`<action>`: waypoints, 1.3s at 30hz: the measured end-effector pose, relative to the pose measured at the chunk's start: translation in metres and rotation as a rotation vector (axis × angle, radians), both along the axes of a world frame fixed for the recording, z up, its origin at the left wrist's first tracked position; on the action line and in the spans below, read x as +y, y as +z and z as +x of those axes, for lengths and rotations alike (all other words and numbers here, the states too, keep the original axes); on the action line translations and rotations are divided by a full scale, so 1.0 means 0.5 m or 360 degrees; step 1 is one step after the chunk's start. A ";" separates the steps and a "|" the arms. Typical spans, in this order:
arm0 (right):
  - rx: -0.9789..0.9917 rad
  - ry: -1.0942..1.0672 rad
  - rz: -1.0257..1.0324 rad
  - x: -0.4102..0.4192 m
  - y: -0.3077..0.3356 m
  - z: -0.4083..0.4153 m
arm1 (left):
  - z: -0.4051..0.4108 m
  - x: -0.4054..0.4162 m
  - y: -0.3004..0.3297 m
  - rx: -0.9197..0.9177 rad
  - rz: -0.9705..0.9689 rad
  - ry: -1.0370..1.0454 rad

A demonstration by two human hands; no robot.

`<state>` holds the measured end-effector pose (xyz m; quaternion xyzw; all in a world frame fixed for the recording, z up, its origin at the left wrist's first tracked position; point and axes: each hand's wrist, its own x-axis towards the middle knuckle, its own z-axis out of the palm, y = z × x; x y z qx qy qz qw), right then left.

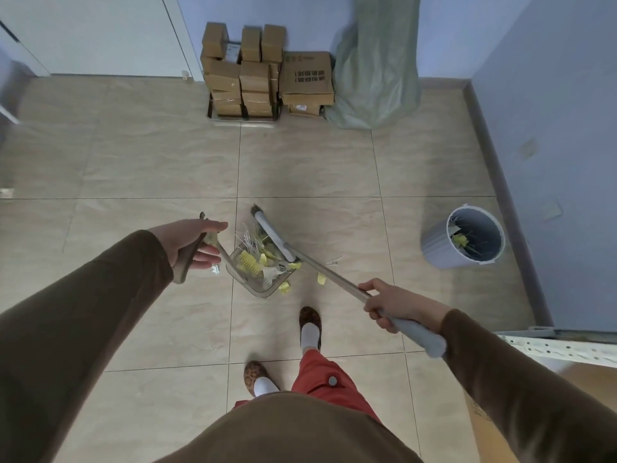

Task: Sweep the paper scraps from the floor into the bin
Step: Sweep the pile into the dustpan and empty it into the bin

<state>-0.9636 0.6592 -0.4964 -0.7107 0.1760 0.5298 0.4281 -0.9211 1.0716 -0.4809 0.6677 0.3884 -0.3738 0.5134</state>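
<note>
Yellow scraps mostly in dustpan; few loose beside it. Your left hand loosely grips dustpan handle, right hand clamps broom. Bin already holds some; dumping left.

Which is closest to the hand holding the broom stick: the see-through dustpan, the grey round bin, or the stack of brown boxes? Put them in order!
From the right hand, head view:
1. Clear plastic dustpan, on the floor just to its left.
2. Grey round plastic bin, on the floor to its right, by the wall.
3. Stacked brown cardboard boxes, far ahead against the back wall.
</note>
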 end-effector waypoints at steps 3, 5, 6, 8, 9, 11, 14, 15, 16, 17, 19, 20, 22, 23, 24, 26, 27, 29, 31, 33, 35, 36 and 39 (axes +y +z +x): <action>0.0096 -0.0226 0.0116 -0.050 0.019 0.002 | -0.028 0.004 -0.003 -0.0031 -0.0081 0.0113; 0.0184 -0.0467 0.0212 -0.073 0.032 -0.003 | -0.050 0.001 -0.009 -0.0106 -0.0087 0.0190; 0.0203 -0.0570 0.0251 -0.081 0.040 -0.007 | -0.062 -0.002 -0.011 -0.0150 -0.0093 0.0213; 0.0165 -0.0614 0.0267 -0.088 0.053 -0.020 | -0.084 -0.008 -0.012 -0.0217 -0.0124 0.0224; 0.0108 -0.0534 0.0228 -0.091 0.057 -0.027 | -0.095 -0.010 -0.011 -0.0238 -0.0140 0.0216; -0.0036 -0.0330 0.0104 -0.099 0.063 -0.042 | -0.115 -0.012 -0.008 -0.0266 -0.0148 0.0164; -0.0134 -0.0303 0.0006 -0.114 0.073 -0.064 | -0.139 -0.013 0.005 -0.0343 -0.0138 0.0020; -0.0146 -0.0332 -0.0011 -0.115 0.076 -0.073 | -0.145 -0.015 0.011 -0.0379 -0.0145 -0.0017; -0.0156 -0.0361 -0.0032 -0.116 0.076 -0.082 | -0.150 -0.015 0.016 -0.0416 -0.0157 -0.0043; -0.0160 -0.0391 -0.0058 -0.115 0.076 -0.093 | -0.154 -0.017 0.021 -0.0449 -0.0170 -0.0058; -0.0146 -0.0469 -0.0098 -0.110 0.070 -0.114 | -0.156 -0.020 0.029 -0.0501 -0.0169 -0.0074; -0.0136 -0.0530 -0.0093 -0.106 0.066 -0.124 | -0.155 -0.024 0.034 -0.0523 -0.0163 -0.0085; -0.0074 -0.0746 -0.0041 -0.097 0.058 -0.141 | -0.150 -0.035 0.049 -0.0565 -0.0160 -0.0115; -0.0022 -0.0903 -0.0002 -0.092 0.058 -0.148 | -0.146 -0.044 0.059 -0.0590 -0.0161 -0.0139; 0.0040 -0.1046 0.0039 -0.090 0.053 -0.153 | -0.143 -0.052 0.070 -0.0618 -0.0162 -0.0172; 0.0182 -0.1236 0.0106 -0.086 0.045 -0.160 | -0.132 -0.073 0.096 -0.0675 -0.0158 -0.0263; 0.0239 -0.1300 0.0144 -0.088 0.038 -0.163 | -0.126 -0.084 0.110 -0.0705 -0.0153 -0.0320; 0.0291 -0.1415 0.0223 -0.093 0.026 -0.162 | -0.112 -0.108 0.139 -0.0762 -0.0116 -0.0436; 0.0309 -0.1518 0.0302 -0.102 0.016 -0.162 | -0.096 -0.138 0.168 -0.0812 -0.0068 -0.0535; 0.0360 -0.1669 0.0428 -0.115 0.010 -0.162 | -0.081 -0.176 0.196 -0.0862 -0.0035 -0.0621; 0.0386 -0.1835 0.0542 -0.133 0.009 -0.162 | -0.066 -0.221 0.222 -0.0910 -0.0012 -0.0690; 0.0382 -0.1893 0.0576 -0.144 0.009 -0.161 | -0.060 -0.247 0.235 -0.0934 -0.0003 -0.0723; 0.0372 -0.1986 0.0636 -0.179 0.001 -0.154 | -0.039 -0.331 0.266 -0.1002 0.0022 -0.0834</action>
